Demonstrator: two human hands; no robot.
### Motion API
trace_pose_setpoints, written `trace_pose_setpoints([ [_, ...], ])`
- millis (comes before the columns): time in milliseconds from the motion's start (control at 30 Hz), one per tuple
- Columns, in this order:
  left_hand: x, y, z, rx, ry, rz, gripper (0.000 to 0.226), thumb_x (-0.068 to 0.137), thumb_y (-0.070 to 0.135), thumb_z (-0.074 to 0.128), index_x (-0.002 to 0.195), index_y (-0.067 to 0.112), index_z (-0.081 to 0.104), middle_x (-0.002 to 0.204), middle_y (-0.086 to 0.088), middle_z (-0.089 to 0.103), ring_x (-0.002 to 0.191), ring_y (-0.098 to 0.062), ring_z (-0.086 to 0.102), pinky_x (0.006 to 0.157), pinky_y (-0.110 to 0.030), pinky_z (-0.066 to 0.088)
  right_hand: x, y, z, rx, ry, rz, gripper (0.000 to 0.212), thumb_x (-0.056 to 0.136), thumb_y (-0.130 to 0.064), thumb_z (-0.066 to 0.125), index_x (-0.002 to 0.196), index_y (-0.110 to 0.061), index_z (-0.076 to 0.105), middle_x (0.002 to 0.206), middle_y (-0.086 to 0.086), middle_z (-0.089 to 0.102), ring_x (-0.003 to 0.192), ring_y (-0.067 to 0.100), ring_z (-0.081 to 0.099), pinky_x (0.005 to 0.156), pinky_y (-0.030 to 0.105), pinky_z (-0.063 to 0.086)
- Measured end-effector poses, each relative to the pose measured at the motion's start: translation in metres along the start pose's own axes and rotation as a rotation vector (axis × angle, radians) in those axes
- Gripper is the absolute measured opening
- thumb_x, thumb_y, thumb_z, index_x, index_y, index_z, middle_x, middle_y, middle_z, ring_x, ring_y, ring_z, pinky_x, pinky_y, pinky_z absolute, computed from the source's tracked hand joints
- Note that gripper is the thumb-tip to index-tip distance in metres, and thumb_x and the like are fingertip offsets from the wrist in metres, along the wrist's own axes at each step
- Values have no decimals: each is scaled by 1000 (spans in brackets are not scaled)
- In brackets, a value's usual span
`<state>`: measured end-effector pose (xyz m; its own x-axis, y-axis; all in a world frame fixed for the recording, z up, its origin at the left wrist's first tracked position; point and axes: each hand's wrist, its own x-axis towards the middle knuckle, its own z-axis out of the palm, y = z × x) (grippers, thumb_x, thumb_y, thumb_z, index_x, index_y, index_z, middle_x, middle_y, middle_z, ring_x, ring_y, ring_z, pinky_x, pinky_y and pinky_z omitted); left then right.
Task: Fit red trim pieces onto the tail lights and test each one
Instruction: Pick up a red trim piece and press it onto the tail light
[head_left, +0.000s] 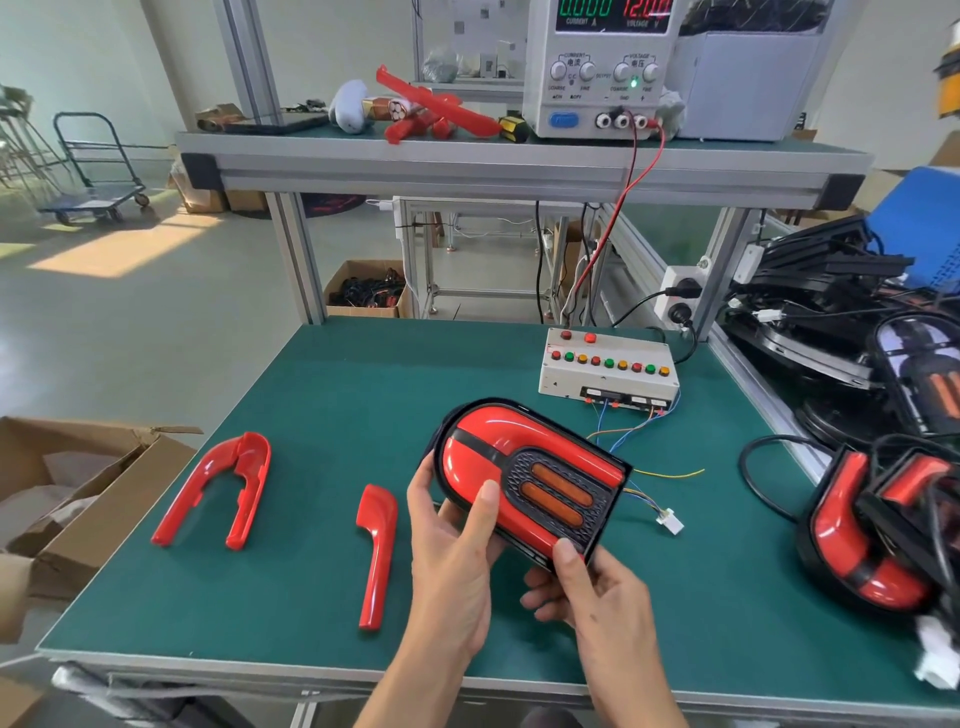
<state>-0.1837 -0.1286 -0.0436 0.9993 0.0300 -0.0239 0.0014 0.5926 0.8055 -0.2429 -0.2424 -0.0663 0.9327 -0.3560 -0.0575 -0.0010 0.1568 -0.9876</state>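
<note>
I hold a black tail light (530, 467) with red trim and two orange bars above the green mat (322, 395). My left hand (457, 545) grips its left side, thumb pressing on the red trim. My right hand (592, 597) holds its lower right corner, thumb on the edge. Thin wires with a white plug (670, 519) trail from the light. A U-shaped red trim piece (218, 488) and a straight red trim piece (376, 551) lie on the mat to the left. The test box (608, 369) with coloured buttons stands behind.
Finished tail lights (872, 540) and black housings (831, 291) are piled at the right. An open cardboard box (78, 499) sits at the left edge. The upper shelf carries a power supply (602, 67) and more red trim (431, 109).
</note>
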Motion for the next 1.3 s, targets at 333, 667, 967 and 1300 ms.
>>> trace_pose_setpoints([
  [333, -2, 4, -4, -68, -1, -33, 56, 85, 16, 71, 135, 30, 50, 117, -14, 72, 101, -24, 71, 75, -36, 59, 1, -1, 0, 7, -5, -19, 31, 82, -45, 72, 94, -17, 79, 77, 20, 75, 65, 35, 74, 56, 27, 57],
  [667, 1, 14, -4, -61, 14, -128, 56, 86, 57, 58, 127, 18, 56, 121, -19, 68, 100, -28, 69, 81, -42, 60, 2, 3, -2, 39, -17, -11, 40, 82, -41, 67, 104, -8, 74, 78, 23, 75, 66, 34, 74, 56, 25, 57],
  [967, 8, 21, -7, -79, -14, -141, 51, 92, 44, 60, 128, 7, 60, 126, -24, 67, 106, -29, 67, 85, -42, 58, 2, 6, -3, 15, -33, -20, 40, 83, -39, 68, 107, -7, 74, 80, 22, 76, 69, 34, 74, 59, 27, 58],
  [1300, 11, 22, -11, -46, -45, -171, 51, 89, 41, 63, 121, 2, 67, 117, -22, 71, 101, -27, 70, 85, -40, 58, -2, 1, -1, 5, -52, -24, 37, 83, -33, 64, 104, -3, 72, 78, 23, 75, 62, 34, 72, 54, 28, 56],
])
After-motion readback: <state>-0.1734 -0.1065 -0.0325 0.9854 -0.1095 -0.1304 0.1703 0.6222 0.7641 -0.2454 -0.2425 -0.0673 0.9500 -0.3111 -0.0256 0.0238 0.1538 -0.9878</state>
